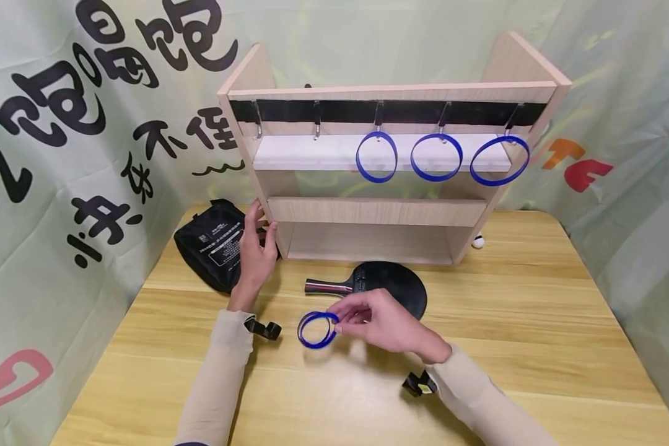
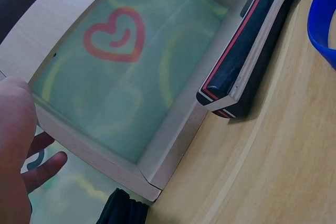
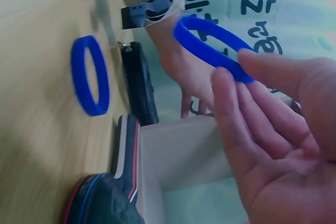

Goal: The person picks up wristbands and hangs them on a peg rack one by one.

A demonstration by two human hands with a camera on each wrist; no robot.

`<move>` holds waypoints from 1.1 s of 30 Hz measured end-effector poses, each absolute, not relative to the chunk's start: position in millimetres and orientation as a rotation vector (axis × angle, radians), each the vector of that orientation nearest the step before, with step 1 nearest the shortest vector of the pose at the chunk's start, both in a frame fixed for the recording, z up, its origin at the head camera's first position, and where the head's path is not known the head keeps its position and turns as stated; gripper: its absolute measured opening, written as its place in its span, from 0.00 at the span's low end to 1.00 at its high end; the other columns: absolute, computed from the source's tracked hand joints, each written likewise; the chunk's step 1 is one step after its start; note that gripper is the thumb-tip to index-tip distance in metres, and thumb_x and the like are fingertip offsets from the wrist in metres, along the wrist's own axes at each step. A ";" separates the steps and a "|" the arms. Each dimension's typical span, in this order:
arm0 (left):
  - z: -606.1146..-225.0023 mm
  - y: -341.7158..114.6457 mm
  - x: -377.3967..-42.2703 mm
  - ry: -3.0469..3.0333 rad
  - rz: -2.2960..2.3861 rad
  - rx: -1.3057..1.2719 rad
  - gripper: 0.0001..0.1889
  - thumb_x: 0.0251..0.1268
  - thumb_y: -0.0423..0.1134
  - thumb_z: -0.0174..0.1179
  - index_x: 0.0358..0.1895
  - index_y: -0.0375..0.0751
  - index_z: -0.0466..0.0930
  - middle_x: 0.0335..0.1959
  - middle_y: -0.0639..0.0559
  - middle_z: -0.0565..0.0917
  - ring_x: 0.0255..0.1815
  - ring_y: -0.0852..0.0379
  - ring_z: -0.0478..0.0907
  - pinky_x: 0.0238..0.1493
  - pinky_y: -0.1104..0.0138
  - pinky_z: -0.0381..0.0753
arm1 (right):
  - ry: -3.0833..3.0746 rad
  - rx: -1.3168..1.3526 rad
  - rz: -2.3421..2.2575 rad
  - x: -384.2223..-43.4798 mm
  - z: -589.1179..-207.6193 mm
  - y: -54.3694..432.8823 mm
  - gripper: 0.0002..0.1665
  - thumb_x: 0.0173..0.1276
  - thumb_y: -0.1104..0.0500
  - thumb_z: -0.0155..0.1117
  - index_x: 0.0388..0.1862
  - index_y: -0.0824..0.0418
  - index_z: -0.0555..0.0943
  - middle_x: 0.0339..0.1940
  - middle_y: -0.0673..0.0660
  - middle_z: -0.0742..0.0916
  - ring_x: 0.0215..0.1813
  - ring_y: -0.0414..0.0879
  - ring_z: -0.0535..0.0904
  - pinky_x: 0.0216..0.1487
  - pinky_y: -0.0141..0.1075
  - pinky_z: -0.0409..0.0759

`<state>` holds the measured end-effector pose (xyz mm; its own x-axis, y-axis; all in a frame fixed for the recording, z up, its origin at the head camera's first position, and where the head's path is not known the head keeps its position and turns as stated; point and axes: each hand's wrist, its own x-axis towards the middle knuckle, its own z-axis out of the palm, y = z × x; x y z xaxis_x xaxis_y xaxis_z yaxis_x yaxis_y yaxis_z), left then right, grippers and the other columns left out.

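My right hand [image 1: 387, 325] pinches a blue wristband [image 3: 202, 51] between thumb and fingertips, above the wooden table [image 1: 535, 347]. A second blue wristband [image 3: 80, 82] lies on the table below; in the head view the two overlap. My left hand [image 1: 257, 257] rests at the left side panel of a wooden shelf stand [image 1: 379, 210], its thumb by the front edge and its fingers along the outer side. Three blue wristbands, a left one [image 1: 378, 180], a middle one [image 1: 436, 178] and a right one [image 1: 490, 182], hang from hooks on the stand's black strip [image 1: 345, 112].
A black table tennis paddle [image 1: 396, 282] lies before the stand, handle toward the left. Left of the stand is a black pouch [image 1: 209, 248], partly behind my left hand. Two more hooks, one a metal hook [image 1: 316, 127], are at the strip's left. Printed cloth [image 1: 117, 248] surrounds the table.
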<state>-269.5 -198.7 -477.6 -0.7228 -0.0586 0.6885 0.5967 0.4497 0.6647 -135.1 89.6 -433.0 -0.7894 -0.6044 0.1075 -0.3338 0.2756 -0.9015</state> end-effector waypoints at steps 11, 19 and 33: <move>-477.3 -199.6 -266.7 -2.072 -1.295 -0.442 0.29 0.86 0.32 0.56 0.83 0.45 0.63 0.73 0.34 0.81 0.57 0.36 0.87 0.49 0.44 0.86 | 2.112 -0.632 -2.056 -144.7 -420.1 72.3 0.15 0.70 0.71 0.76 0.54 0.75 0.88 0.49 0.72 0.93 0.47 0.39 0.93 0.52 0.34 0.91; -478.0 -199.2 -267.7 -2.069 -1.281 -0.423 0.30 0.84 0.30 0.58 0.83 0.43 0.63 0.72 0.34 0.82 0.56 0.36 0.87 0.49 0.48 0.85 | 1.958 -0.612 -2.295 -148.6 -406.2 67.7 0.20 0.70 0.72 0.75 0.58 0.79 0.84 0.50 0.63 0.95 0.48 0.44 0.95 0.52 0.42 0.92; -457.2 -186.1 -253.5 -2.043 -1.259 -0.434 0.27 0.83 0.25 0.55 0.80 0.32 0.63 0.69 0.26 0.81 0.52 0.28 0.85 0.49 0.73 0.78 | 1.910 -0.673 -2.513 -164.8 -372.7 50.5 0.18 0.72 0.73 0.72 0.58 0.79 0.83 0.46 0.47 0.95 0.51 0.41 0.94 0.57 0.36 0.90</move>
